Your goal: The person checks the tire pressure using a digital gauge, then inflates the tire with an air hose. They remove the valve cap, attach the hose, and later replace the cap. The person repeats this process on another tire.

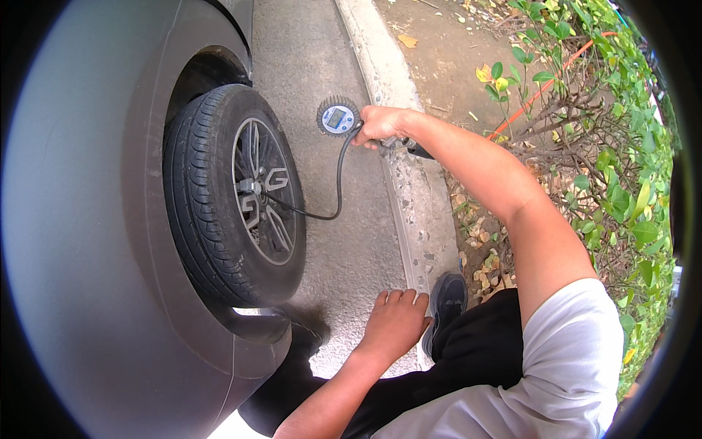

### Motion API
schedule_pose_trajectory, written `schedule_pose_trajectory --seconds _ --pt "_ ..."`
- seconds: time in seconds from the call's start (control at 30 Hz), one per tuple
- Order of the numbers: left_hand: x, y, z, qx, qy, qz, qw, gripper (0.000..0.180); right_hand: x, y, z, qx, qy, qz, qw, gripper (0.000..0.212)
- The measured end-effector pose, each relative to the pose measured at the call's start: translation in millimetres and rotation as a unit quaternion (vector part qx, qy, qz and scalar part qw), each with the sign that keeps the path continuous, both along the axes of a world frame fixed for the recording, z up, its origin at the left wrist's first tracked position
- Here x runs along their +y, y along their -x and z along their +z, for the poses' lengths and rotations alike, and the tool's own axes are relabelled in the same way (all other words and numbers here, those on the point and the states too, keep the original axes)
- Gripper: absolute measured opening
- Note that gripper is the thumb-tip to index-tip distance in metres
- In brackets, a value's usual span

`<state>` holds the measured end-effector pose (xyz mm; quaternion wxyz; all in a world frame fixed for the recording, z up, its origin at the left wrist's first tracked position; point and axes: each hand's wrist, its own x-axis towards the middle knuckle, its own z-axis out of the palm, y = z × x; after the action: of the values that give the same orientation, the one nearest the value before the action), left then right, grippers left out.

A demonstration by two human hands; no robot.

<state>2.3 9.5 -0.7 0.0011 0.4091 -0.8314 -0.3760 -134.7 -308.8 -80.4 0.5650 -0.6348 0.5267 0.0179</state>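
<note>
My right hand [382, 126] grips a tire inflator gauge [338, 117] at arm's length, its round blue-and-white digital face inside a ridged dark guard. Part of the handle is hidden by my fingers. From the gauge a black hose [341, 175] loops down to the wheel [263, 190], where a metal fitting [249, 187] sits near the hub. The wheel has a black tire [201, 197] and silver-and-black spokes. Low in front of me, my left hand [395, 322] hangs with its back up and fingers loosely bent, apart from the wheel and hose, with nothing visible in it.
A grey car body [95, 197] fills the left side. A concrete curb [409, 190] runs along the pavement [322, 58]. Past it are soil, fallen leaves, leafy shrubs [621, 197] and an orange hose [534, 99]. My dark shoe [448, 296] stands by the curb.
</note>
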Motion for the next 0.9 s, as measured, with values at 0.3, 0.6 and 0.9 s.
schedule_pose_trajectory --seconds 0.3,0.6,0.9 --pt "0.3 1.3 0.5 -0.001 -0.003 -0.003 1.000 0.032 3.7 1.2 6.8 -0.012 -0.006 -0.025 1.000 0.020" --pt "0.6 2.7 0.0 0.002 -0.008 -0.006 1.000 0.032 1.8 2.7 0.1 -0.035 0.002 -0.044 0.998 0.015" --pt "1.0 3.7 0.6 0.003 -0.004 -0.005 1.000 0.032 2.1 5.1 -1.9 -0.014 0.008 -0.038 0.999 0.016"
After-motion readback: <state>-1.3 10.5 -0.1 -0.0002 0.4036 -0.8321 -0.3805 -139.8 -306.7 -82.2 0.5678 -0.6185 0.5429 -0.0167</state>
